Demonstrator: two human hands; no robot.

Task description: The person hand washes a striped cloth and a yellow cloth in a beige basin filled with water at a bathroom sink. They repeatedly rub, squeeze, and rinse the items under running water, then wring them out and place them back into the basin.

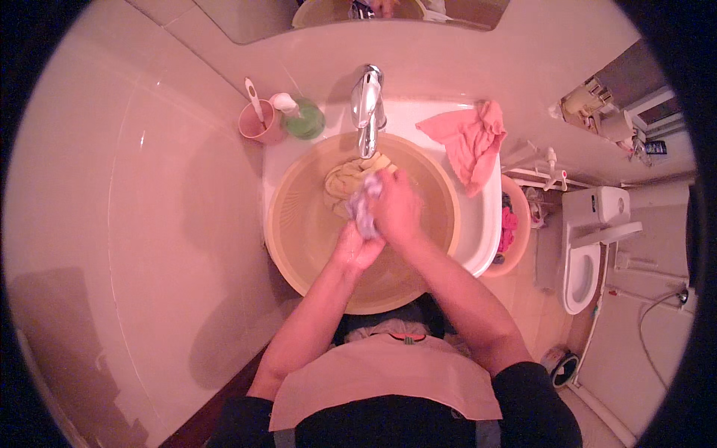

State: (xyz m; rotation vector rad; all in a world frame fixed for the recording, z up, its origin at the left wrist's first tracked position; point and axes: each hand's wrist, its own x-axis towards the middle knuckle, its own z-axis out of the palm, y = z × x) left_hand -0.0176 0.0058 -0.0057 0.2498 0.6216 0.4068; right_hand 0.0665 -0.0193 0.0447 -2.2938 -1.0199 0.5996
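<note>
Both my hands are over a wide yellowish plastic basin (pixel 302 252) set on the white washbasin. Bunched between them is a pale lilac cloth (pixel 364 207). My left hand (pixel 358 246) supports it from below, palm up. Pressed against its right side is my right hand (pixel 396 207), slightly blurred. Just behind the cloth lies a pale yellow garment (pixel 343 182) in the basin, partly covered by my hand and the lilac cloth. A chrome faucet (pixel 368 112) reaches over the basin's far rim; I cannot tell whether water runs from it.
A pink cloth (pixel 470 145) lies on the sink's right ledge. At the back left stand a pink cup (pixel 260 126) with a toothbrush and a green pump bottle (pixel 303 120). A pink tub (pixel 521 224) of clothes sits right of the sink, before a toilet (pixel 582 274).
</note>
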